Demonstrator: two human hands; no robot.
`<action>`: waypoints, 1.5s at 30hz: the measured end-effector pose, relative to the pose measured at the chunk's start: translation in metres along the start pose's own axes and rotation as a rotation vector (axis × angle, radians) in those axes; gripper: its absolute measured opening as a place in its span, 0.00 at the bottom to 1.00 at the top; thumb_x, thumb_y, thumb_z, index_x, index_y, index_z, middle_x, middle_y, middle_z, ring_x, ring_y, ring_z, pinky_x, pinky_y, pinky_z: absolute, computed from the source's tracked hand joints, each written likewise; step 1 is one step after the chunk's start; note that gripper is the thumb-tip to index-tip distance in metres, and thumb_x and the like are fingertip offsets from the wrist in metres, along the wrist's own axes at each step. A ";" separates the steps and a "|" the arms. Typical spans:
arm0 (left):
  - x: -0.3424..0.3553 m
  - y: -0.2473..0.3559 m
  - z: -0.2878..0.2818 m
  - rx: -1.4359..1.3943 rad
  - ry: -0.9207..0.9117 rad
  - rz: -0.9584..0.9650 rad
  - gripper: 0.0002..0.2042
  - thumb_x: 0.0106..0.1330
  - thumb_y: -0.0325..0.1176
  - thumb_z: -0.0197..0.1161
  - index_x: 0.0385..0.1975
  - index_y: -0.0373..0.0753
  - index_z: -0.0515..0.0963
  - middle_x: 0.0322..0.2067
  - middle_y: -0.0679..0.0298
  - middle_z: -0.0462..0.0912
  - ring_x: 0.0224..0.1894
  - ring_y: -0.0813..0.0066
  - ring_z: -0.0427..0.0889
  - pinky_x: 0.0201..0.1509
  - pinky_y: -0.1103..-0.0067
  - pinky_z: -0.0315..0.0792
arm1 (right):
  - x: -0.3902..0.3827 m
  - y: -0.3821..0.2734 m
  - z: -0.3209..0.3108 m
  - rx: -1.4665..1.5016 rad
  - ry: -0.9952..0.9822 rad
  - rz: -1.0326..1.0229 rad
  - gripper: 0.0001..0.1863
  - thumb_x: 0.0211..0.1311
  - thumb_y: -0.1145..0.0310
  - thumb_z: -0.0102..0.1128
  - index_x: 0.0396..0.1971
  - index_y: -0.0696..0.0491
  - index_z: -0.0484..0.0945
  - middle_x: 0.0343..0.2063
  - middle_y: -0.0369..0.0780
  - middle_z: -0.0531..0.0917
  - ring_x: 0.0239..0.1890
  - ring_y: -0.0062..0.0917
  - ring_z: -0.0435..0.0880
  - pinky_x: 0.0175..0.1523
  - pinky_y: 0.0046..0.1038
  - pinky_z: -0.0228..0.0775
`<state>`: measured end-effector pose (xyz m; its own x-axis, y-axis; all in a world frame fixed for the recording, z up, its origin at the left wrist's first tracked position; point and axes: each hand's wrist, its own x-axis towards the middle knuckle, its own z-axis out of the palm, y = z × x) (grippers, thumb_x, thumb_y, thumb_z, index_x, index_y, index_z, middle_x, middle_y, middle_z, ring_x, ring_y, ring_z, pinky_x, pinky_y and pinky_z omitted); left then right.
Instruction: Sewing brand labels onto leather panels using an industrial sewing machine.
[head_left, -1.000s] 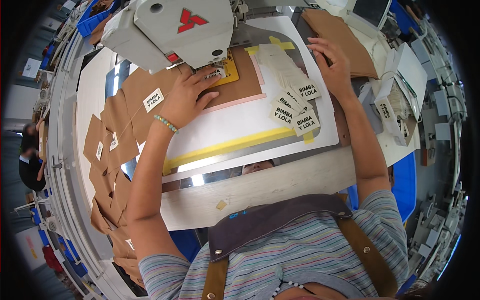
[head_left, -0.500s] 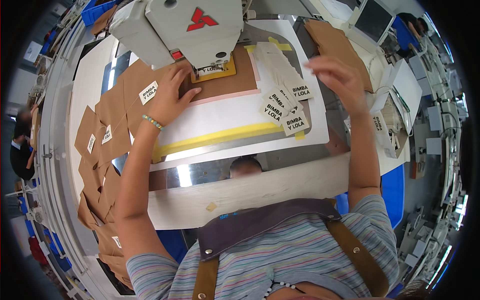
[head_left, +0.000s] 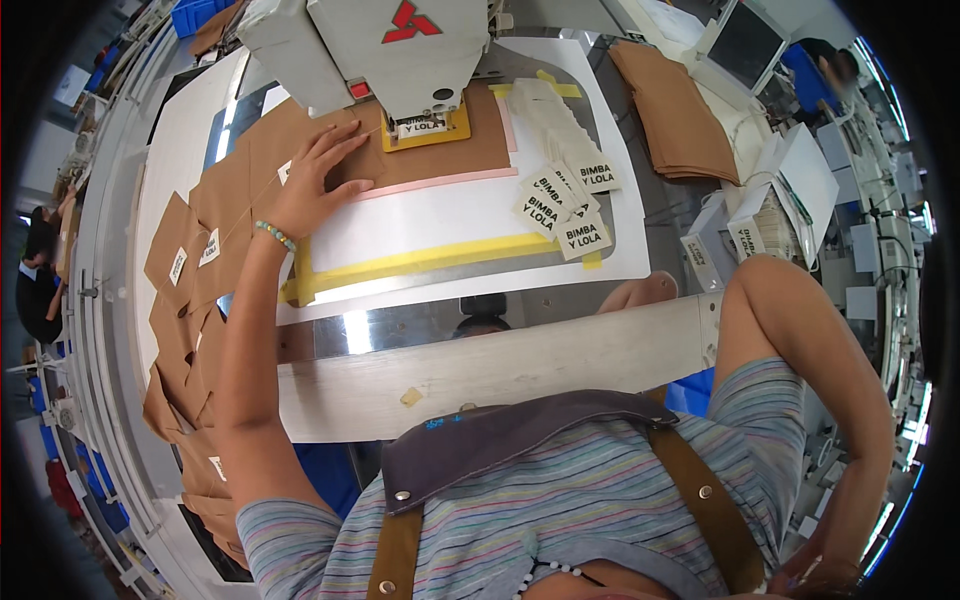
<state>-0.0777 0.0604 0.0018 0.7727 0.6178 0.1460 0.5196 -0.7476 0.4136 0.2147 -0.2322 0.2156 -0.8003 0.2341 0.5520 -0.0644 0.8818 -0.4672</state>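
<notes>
Spread flat, my left hand [head_left: 318, 178] presses on brown sheet pieces [head_left: 240, 170] left of the sewing machine's head [head_left: 400, 55]. Under that head, a yellow frame [head_left: 456, 134] surrounds a white printed label [head_left: 420, 125] on a brown piece [head_left: 485, 135] with a pink edge strip. My right arm is folded back toward me. My right hand [head_left: 815, 575] shows only partly at the lower right edge, near my collar, its fingers unclear. Several loose white labels [head_left: 583, 235] lie in an overlapping pile right of the machine.
A stack of brown pieces [head_left: 675, 120] lies at the far right, near a monitor [head_left: 745, 45]. More labels fill a white box [head_left: 708, 255]. Labelled brown pieces [head_left: 185, 360] hang over the left table edge. Yellow tape [head_left: 430, 262] crosses the white board [head_left: 450, 220].
My right hand has left the space above the labels and swung back toward me at the lower right. My left hand has slid slightly left and its fingers have come away from the machine head.
</notes>
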 end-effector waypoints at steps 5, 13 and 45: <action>-0.001 0.012 0.006 -0.015 0.054 0.084 0.35 0.64 0.40 0.77 0.72 0.42 0.76 0.76 0.59 0.70 0.79 0.53 0.63 0.84 0.61 0.56 | -0.015 0.016 0.004 -0.077 0.020 0.142 0.08 0.67 0.62 0.68 0.37 0.51 0.88 0.43 0.37 0.88 0.45 0.32 0.87 0.49 0.35 0.79; 0.003 0.048 0.029 0.020 0.213 0.155 0.26 0.64 0.38 0.77 0.63 0.42 0.83 0.62 0.60 0.81 0.66 0.53 0.74 0.72 0.62 0.70 | -0.104 0.124 0.023 -0.995 -0.178 0.635 0.08 0.66 0.61 0.70 0.35 0.51 0.88 0.38 0.36 0.87 0.48 0.31 0.86 0.48 0.37 0.79; -0.024 0.079 0.047 0.270 0.201 0.320 0.19 0.68 0.38 0.68 0.57 0.41 0.85 0.64 0.58 0.83 0.69 0.57 0.78 0.72 0.66 0.75 | -0.124 0.167 0.074 -1.017 -0.124 0.568 0.15 0.58 0.77 0.68 0.46 0.62 0.86 0.50 0.48 0.89 0.44 0.36 0.89 0.47 0.35 0.84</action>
<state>-0.0376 -0.0246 -0.0114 0.8375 0.3603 0.4108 0.3630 -0.9288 0.0745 0.2590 -0.1443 0.0184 -0.6170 0.7075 0.3447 0.7826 0.5979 0.1736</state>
